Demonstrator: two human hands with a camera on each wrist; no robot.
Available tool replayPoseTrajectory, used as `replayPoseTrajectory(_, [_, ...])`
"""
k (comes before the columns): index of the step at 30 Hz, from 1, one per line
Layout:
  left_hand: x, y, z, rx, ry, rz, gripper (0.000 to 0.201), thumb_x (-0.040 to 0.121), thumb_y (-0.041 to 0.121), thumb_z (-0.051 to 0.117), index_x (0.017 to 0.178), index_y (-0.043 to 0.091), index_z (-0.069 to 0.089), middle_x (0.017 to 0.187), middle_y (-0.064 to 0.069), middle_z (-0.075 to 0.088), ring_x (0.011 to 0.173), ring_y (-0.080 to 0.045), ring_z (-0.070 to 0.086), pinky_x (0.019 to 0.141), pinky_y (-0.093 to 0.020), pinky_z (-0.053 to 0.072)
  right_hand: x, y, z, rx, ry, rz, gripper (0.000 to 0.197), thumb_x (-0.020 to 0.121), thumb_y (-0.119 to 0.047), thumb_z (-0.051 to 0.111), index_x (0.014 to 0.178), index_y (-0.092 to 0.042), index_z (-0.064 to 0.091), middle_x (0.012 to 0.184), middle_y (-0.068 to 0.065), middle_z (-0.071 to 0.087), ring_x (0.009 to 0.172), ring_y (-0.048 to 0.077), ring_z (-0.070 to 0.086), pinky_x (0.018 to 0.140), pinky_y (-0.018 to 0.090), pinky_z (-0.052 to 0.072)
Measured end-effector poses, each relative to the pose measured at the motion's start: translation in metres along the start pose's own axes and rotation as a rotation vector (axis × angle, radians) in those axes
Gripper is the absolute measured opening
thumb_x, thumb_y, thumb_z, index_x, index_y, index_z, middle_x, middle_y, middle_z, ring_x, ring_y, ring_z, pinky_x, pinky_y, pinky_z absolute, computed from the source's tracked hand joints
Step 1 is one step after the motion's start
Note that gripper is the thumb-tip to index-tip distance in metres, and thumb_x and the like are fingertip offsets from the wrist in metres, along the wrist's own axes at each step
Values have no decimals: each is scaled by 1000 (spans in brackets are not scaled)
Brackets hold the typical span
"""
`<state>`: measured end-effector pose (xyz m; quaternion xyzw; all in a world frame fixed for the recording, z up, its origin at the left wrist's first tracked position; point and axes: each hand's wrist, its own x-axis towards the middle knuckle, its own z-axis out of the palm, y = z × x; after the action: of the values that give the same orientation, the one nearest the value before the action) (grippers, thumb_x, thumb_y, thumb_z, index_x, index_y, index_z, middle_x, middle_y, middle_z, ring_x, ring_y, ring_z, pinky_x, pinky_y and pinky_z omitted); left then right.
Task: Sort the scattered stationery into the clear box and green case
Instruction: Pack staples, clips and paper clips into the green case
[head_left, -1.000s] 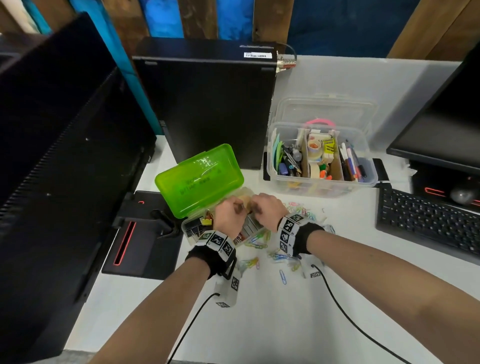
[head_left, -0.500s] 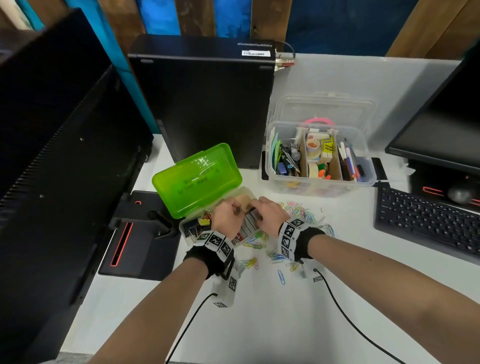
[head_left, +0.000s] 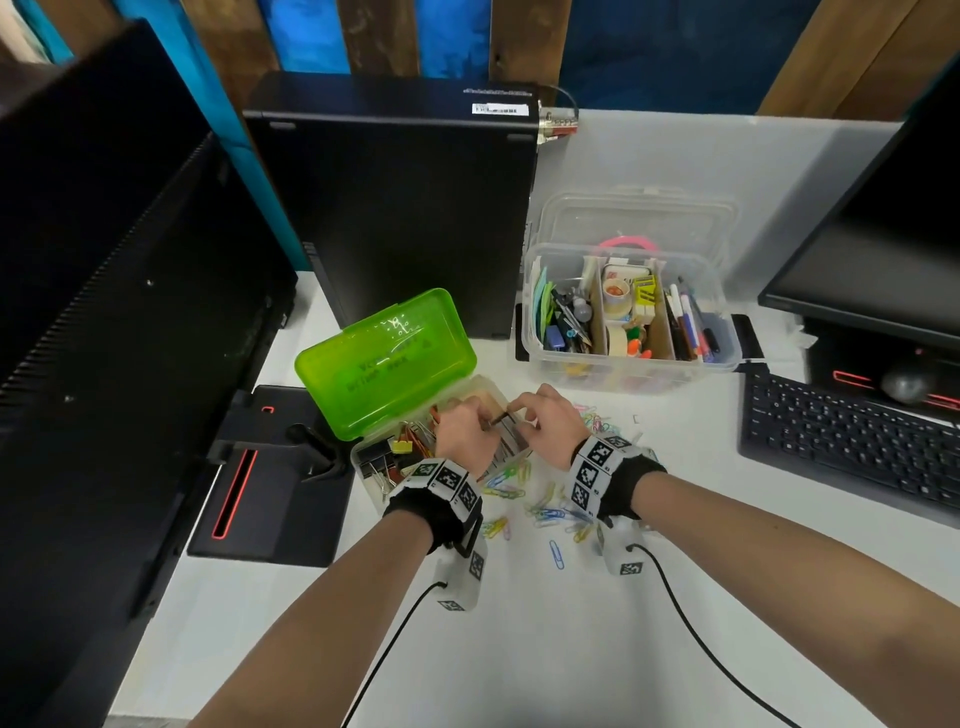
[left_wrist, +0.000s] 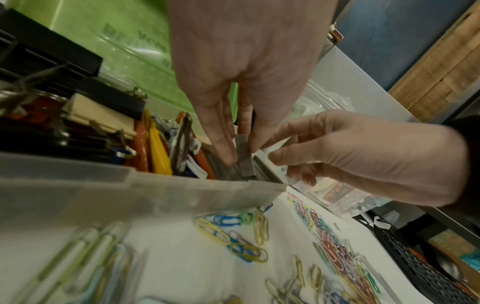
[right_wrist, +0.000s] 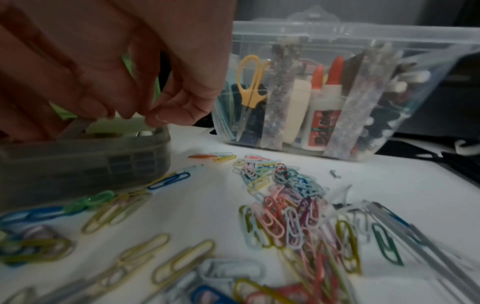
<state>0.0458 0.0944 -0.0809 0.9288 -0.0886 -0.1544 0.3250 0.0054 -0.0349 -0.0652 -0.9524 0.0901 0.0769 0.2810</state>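
The green case (head_left: 384, 364) lies open, lid raised, with binder clips (head_left: 376, 460) and other small items in its clear base (left_wrist: 130, 185). Over its right end my left hand (head_left: 480, 423) pinches a grey staple strip (left_wrist: 244, 158) between thumb and finger. My right hand (head_left: 519, 415) meets it from the right, fingertips (left_wrist: 259, 146) on the strip's other end. Colourful paper clips (head_left: 545, 512) lie scattered on the white desk beside and in front of the case. The clear box (head_left: 634, 364) stands behind, filled with pens, tape, glue and scissors.
A black computer tower (head_left: 395, 208) stands behind the case. A large monitor (head_left: 104, 312) and its base (head_left: 270, 493) fill the left side. To the right are a keyboard (head_left: 852, 447) and a second monitor (head_left: 883, 234). Wrist cables trail towards me.
My hands have drawn slightly apart over the case's right end, and the staple strip now shows between them. The case, box and paper clips have not moved.
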Motion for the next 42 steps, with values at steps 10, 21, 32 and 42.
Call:
replayPoseTrajectory(10, [3, 1, 10, 15, -27, -74, 15, 81, 16, 66, 95, 12, 66, 102, -9, 66, 95, -26, 63, 83, -33, 51, -3, 9, -9, 81, 32, 5, 25, 89, -7, 56, 112, -11, 63, 98, 4, 43, 77, 12, 48, 86, 24, 42])
replayPoseTrajectory(21, [1, 4, 9, 111, -71, -59, 25, 80, 17, 68, 103, 12, 61, 106, -9, 61, 98, -26, 61, 78, -32, 47, -8, 13, -4, 65, 24, 30, 23, 91, -10, 53, 112, -13, 63, 105, 7, 48, 97, 19, 59, 83, 20, 39])
replayPoseTrajectory(32, [-8, 7, 0, 73, -29, -27, 25, 85, 5, 53, 109, 6, 59, 107, -11, 64, 105, -28, 58, 85, -37, 49, -15, 27, -16, 84, 58, 55, 24, 90, -11, 55, 112, -16, 63, 97, 1, 44, 81, 12, 47, 84, 26, 42])
replayPoseTrajectory(42, [-40, 59, 32, 367, -379, 628, 15, 89, 20, 55, 104, 16, 59, 104, -3, 56, 96, -24, 58, 80, -33, 44, -63, 84, -50, 118, -20, 156, 13, 80, -4, 63, 88, -12, 68, 78, -3, 55, 80, 18, 55, 75, 25, 45])
